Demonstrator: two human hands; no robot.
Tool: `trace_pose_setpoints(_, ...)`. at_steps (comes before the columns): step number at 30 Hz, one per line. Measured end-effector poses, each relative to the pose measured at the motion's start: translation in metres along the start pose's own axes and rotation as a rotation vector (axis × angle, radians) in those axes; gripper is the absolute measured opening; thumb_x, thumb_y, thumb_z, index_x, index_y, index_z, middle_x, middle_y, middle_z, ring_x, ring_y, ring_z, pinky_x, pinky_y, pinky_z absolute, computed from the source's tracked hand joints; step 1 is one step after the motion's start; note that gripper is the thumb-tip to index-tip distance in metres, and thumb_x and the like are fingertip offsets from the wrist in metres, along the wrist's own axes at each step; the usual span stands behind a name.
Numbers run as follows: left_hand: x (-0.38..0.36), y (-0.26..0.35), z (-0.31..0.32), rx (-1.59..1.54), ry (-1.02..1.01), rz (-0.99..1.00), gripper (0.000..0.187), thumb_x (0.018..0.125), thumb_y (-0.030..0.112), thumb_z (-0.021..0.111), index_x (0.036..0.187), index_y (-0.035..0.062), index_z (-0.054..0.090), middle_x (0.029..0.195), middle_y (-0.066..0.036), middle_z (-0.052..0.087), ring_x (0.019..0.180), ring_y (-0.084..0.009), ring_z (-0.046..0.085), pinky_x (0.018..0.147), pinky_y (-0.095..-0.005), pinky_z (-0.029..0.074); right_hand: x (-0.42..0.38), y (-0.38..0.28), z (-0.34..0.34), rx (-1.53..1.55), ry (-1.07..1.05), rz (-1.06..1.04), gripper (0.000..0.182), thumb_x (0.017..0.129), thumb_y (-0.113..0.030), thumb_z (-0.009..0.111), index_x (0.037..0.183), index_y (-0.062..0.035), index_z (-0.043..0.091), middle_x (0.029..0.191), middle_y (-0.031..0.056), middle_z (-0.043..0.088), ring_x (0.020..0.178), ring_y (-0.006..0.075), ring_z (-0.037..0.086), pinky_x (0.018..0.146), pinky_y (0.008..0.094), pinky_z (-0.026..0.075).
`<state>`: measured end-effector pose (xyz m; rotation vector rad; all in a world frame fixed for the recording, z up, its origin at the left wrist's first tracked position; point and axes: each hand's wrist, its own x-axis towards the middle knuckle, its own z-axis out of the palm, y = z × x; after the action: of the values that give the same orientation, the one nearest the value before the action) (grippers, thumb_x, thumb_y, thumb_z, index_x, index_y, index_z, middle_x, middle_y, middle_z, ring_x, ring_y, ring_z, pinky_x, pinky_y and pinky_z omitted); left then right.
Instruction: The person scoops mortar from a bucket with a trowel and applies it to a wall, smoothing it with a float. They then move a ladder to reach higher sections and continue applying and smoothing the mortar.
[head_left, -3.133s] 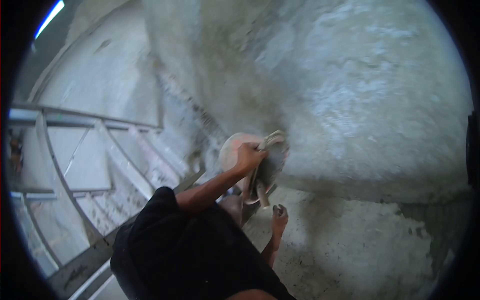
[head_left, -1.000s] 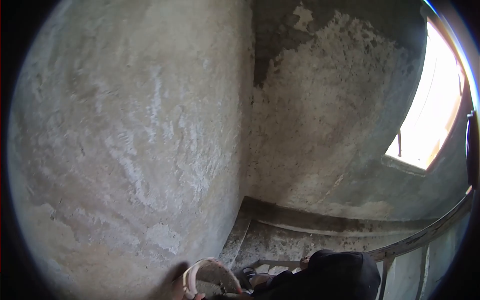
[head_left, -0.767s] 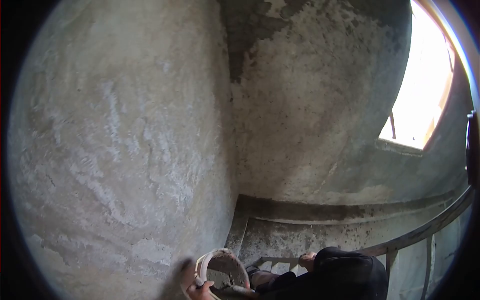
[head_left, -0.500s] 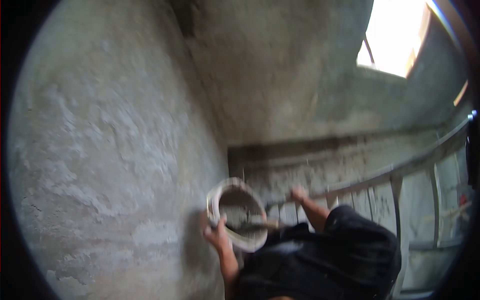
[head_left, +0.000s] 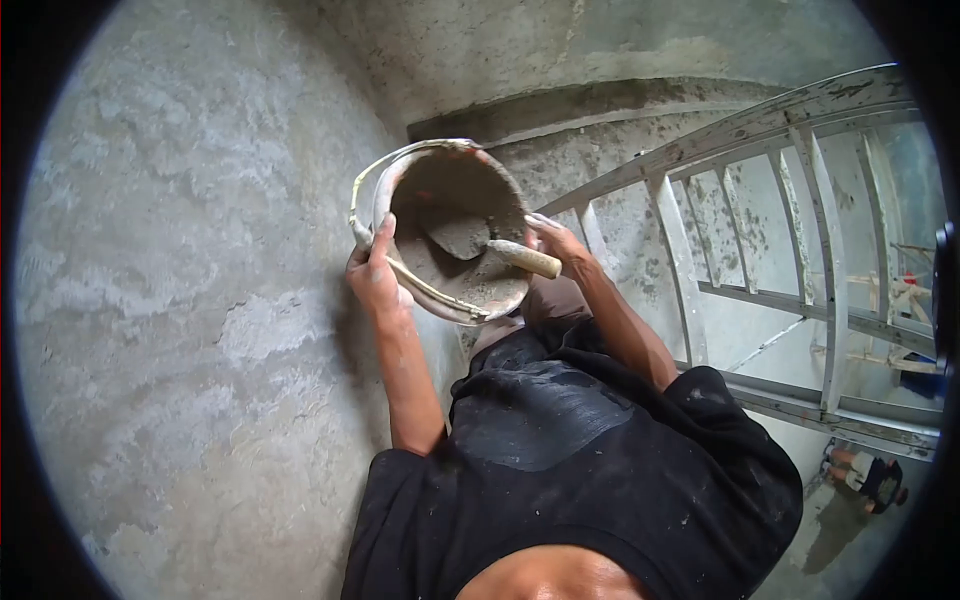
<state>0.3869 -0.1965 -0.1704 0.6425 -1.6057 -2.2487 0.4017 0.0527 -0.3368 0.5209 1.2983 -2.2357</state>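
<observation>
A mortar-smeared bucket [head_left: 383, 200] is held up in front of my chest, tilted so that its inside faces me. My left hand [head_left: 376, 275] grips its left rim, thumb over the edge, beside the pale wire-like handle [head_left: 358, 185]. On the opposite side, my right hand [head_left: 558, 243] holds the right rim. Grey mortar [head_left: 487, 285] lies in the bottom. A trowel [head_left: 528, 258] rests inside, its blade in the mortar and its wooden grip pointing towards my right hand, not visibly held.
A metal ladder [head_left: 690, 265], spattered with mortar, leans along my right. Close on the left rises a rough plastered wall [head_left: 220, 300]. Far below at lower right, another person [head_left: 872, 480] is on the floor. A dark recessed band [head_left: 590, 105] crosses the wall ahead.
The bucket has risen in view and tipped towards me. My right hand has left the ladder rail's vicinity and taken the bucket's right rim. The view has tilted downwards.
</observation>
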Motion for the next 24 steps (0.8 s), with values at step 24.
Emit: trace_pose_setpoints(24,0.018,0.061,0.055,0.402,-0.730,-0.266,0.022,0.081,0.020,0.067,0.094,0.0041,0.057,0.062,0.006,0.044,0.050,-0.0041,0.039,0.051,-0.0211,0.036,-0.023,-0.069,0.006,-0.670,0.349,-0.592,0.029,0.080,-0.007,0.058,0.106,0.0044,0.054,0.088,0.0142,0.064,0.079,0.0175,0.061,0.072,0.0304,0.048)
